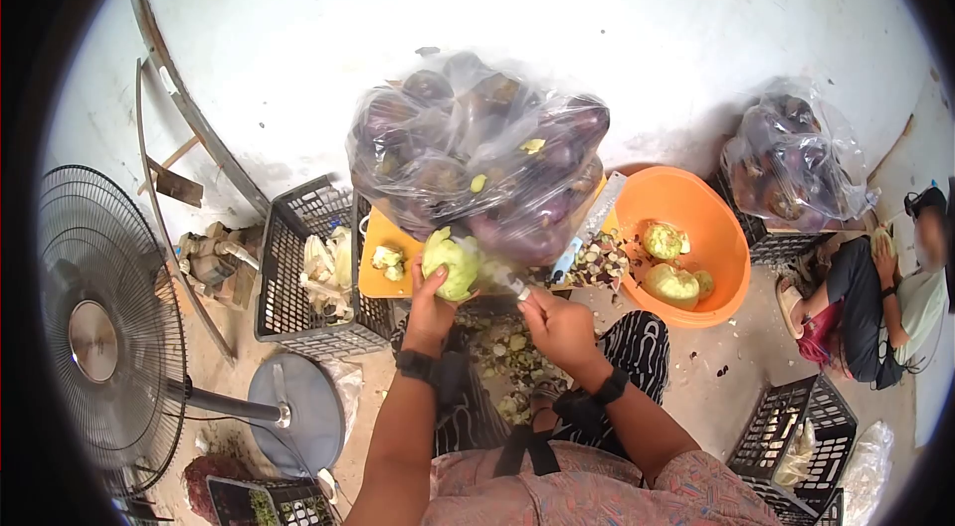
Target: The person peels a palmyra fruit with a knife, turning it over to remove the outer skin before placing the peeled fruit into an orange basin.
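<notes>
My left hand point(430, 305) is closed around a round, pale green peeled eggplant point(453, 267), holding it over the near edge of a yellow cutting board point(374, 272). In my right hand point(565, 329) is a knife with a light handle point(524, 294); its blade is smeared by motion beside the eggplant. Just beyond both hands, a clear plastic bag of dark purple eggplants point(477, 153) covers much of the board. A wide-bladed knife with a light blue handle point(597, 220) lies at the board's right. Pale chunks point(389, 262) rest on its left side.
An orange basin point(734, 253) with several peeled pieces stands at right; peel scraps point(597, 263) lie before it. A black crate point(323, 332) and a fan point(95, 342) are at left. Another eggplant bag point(796, 163) and a seated person point(885, 297) are far right.
</notes>
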A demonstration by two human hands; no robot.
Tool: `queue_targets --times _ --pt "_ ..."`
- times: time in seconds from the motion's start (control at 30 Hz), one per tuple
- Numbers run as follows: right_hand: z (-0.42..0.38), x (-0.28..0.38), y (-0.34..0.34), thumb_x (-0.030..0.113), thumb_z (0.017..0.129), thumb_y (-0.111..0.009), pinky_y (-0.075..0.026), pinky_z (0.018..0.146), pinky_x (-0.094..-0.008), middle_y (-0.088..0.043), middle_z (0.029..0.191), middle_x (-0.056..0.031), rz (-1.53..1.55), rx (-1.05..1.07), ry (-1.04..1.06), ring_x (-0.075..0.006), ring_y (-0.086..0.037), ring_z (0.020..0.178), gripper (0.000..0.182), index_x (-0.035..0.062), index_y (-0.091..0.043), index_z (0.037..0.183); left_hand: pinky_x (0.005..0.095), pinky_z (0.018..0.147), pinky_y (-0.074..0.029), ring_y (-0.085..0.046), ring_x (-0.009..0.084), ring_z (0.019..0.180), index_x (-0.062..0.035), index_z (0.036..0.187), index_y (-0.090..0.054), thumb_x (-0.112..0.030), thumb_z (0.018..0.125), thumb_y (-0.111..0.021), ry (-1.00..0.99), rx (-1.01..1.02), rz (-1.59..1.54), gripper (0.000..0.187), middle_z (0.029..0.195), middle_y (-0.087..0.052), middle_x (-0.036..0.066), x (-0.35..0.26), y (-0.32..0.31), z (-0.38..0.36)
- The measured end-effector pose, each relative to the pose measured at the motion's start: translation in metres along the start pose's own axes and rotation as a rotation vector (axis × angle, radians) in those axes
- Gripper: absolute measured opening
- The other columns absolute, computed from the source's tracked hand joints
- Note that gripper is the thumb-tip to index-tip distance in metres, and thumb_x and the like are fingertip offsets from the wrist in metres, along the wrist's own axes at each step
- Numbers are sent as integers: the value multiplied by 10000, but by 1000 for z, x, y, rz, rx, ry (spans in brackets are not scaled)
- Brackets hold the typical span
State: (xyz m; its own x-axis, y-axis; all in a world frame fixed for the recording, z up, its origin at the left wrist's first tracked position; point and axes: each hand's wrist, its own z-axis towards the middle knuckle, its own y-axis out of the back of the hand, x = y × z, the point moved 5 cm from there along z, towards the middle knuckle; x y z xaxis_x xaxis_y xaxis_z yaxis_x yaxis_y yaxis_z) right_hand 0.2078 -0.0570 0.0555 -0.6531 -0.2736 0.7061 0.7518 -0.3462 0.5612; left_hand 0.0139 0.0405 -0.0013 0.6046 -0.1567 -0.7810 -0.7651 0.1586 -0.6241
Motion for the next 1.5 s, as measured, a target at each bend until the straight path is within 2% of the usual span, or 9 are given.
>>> queue_targets --times 0.03,0.17,0.23,0.73,1.17,1.23,1.37,1.43,1.5 --pt "3 8 -2 242 900 -634 -465 541 -396 -634 694 -122 -83 11 117 -328 -630 627 211 68 -656 1018 574 877 -502 -522 312 1217 -249 1399 -333 -260 902 -586 -4 -2 1 558 1364 -484 88 0 2 1" --pt "10 11 -12 258 886 -650 -479 548 -403 -655 743 -109 -171 -18 193 -320 -638 638 253 86 -642 1072 547 845 -536 -538 315 1203 -218 1399 -343 -251 905 -579 -45 19 -12 548 1335 -510 98 3 3 3" --pt "14 13 -14 320 875 -661 -471 505 -424 -620 680 -107 -245 -50 264 -305 -610 556 335 58 -665 1083 537 832 -548 -542 317 1200 -211 1403 -342 -250 905 -577 -52 20 -18 552 1327 -516 100 2 3 3" --pt "36 21 1 315 876 -648 -465 501 -422 -616 647 -103 -332 44 238 -316 -612 554 228 167 -673 1047 531 829 -550 -536 325 1201 -202 1407 -328 -269 881 -597 -43 24 -10 595 1340 -502 107 0 1 3" --pt "40 34 0 288 874 -653 -463 495 -411 -610 641 -95 -395 81 247 -304 -614 552 220 128 -661 1025 515 812 -558 -543 317 1186 -186 1405 -323 -264 875 -612 -58 3 -29 609 1327 -503 109 -1 -1 2" --pt "43 37 -2 302 896 -628 -461 483 -422 -608 651 -112 -354 63 282 -315 -602 544 198 106 -607 894 513 811 -560 -545 316 1183 -183 1406 -321 -262 877 -612 -54 0 -33 609 1324 -504 110 -1 -1 3" --pt "48 43 -3 298 895 -628 -475 510 -420 -630 695 -107 -362 76 283 -311 -619 579 201 97 -608 884 516 796 -566 -544 308 1178 -169 1406 -322 -258 880 -611 -67 -2 -37 607 1318 -502 112 -1 0 3" --pt "51 41 -6 295 890 -627 -473 520 -433 -624 674 -109 -285 70 280 -331 -620 588 218 121 -652 1018 517 790 -568 -543 306 1177 -165 1406 -323 -256 881 -610 -70 -8 -40 605 1318 -500 112 -1 -1 3" --pt "53 44 -7 290 886 -631 -481 534 -424 -641 723 -102 -302 84 269 -315 -633 614 197 101 -630 941 520 781 -569 -540 306 1180 -163 1405 -325 -255 882 -610 -77 10 -43 603 1323 -496 112 -1 0 4"
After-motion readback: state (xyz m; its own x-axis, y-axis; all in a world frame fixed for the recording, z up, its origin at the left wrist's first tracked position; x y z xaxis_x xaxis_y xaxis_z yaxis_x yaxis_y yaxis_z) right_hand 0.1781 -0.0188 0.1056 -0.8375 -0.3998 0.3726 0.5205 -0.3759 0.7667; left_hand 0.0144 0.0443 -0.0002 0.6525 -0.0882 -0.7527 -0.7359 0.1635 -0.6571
